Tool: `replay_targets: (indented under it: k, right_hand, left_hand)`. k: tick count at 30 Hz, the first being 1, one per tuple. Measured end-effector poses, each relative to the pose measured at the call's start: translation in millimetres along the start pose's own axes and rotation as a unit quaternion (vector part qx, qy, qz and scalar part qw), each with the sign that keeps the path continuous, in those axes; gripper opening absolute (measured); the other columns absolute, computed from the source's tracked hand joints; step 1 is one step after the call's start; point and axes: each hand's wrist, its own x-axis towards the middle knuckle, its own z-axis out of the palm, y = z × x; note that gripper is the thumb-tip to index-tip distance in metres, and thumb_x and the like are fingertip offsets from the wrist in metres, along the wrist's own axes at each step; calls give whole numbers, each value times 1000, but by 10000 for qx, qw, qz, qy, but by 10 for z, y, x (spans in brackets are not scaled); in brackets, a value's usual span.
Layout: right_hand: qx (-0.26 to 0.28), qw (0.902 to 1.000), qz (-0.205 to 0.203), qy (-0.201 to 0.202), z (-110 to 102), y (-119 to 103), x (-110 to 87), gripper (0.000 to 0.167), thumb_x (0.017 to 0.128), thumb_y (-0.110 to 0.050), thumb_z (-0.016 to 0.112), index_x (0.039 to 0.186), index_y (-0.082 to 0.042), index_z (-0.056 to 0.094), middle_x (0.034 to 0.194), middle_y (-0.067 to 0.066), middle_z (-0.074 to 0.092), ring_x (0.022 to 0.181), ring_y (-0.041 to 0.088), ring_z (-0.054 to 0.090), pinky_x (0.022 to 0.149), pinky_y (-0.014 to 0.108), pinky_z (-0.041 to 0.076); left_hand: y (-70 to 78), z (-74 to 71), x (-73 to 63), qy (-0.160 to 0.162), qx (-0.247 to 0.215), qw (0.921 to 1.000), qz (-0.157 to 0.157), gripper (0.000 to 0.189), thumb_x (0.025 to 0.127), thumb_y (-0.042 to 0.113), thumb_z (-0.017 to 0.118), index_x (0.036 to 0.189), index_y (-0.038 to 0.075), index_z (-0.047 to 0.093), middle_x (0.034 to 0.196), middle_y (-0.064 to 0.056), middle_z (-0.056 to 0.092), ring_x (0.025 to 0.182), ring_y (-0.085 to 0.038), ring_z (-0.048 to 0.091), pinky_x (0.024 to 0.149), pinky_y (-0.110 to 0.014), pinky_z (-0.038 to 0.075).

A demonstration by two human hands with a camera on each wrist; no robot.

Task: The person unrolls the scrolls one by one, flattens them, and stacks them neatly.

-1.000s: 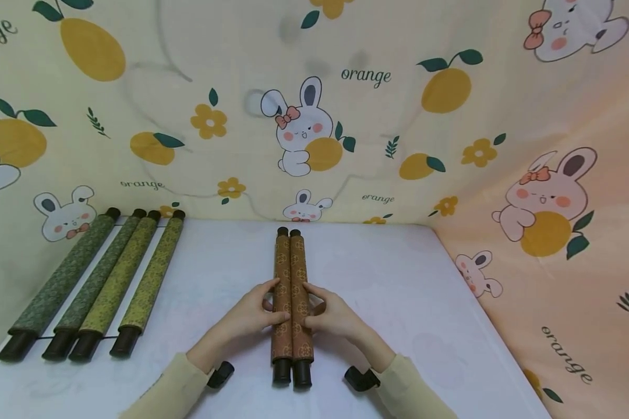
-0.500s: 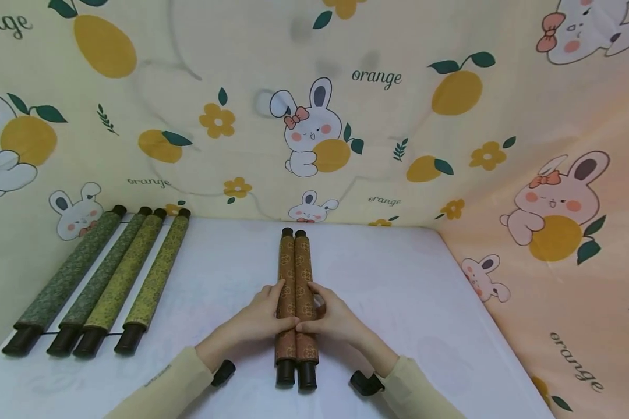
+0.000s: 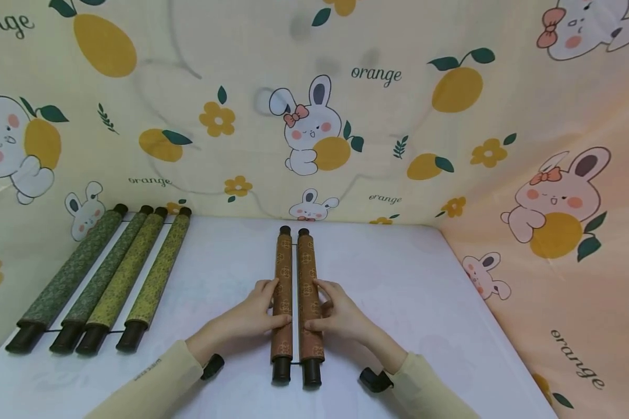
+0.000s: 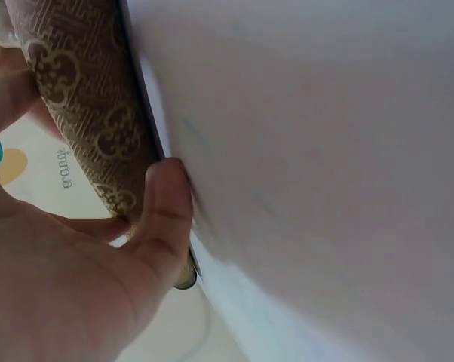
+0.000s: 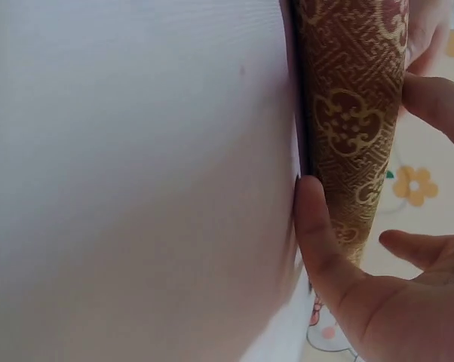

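In the head view, two brown scroll rolls with a gold pattern and dark end knobs lie side by side, pointing away from me. My left hand (image 3: pixel 246 317) grips the left brown roll (image 3: pixel 283 262), thumb on its near side. The right brown roll (image 3: pixel 307 256) is held by my right hand (image 3: pixel 343 317). A narrow white strip shows between the two, with thin dark lines across it near both ends. The left wrist view has the left thumb and fingers around the roll (image 4: pixel 84 113). In the right wrist view, thumb and fingers span the other roll (image 5: pixel 351 113).
On the left of the white table (image 3: pixel 388 279) lie a dark green pair of rolls (image 3: pixel 73 273) and a yellow-green pair (image 3: pixel 157 273), the inner two close together. A patterned cloth (image 3: pixel 230 70) stands behind and to the right.
The brown rolls lay against each other before; now they are slightly apart, with a white strip between them. Both hands moved outward a little. The head view also shifted slightly.
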Motion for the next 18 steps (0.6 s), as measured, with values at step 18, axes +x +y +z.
replay_targets:
  k: [18]
  right_hand:
    - [-1168, 9865, -883, -737, -178, -9, -138, 65, 91, 1, 58, 155, -6, 48, 171, 11, 26, 151, 52, 16, 111, 77, 25]
  left_hand:
    - [-94, -231, -173, -340, 1460, 9838, 979, 56, 102, 24, 55, 157, 13, 49, 173, -8, 19, 150, -43, 29, 111, -66, 37]
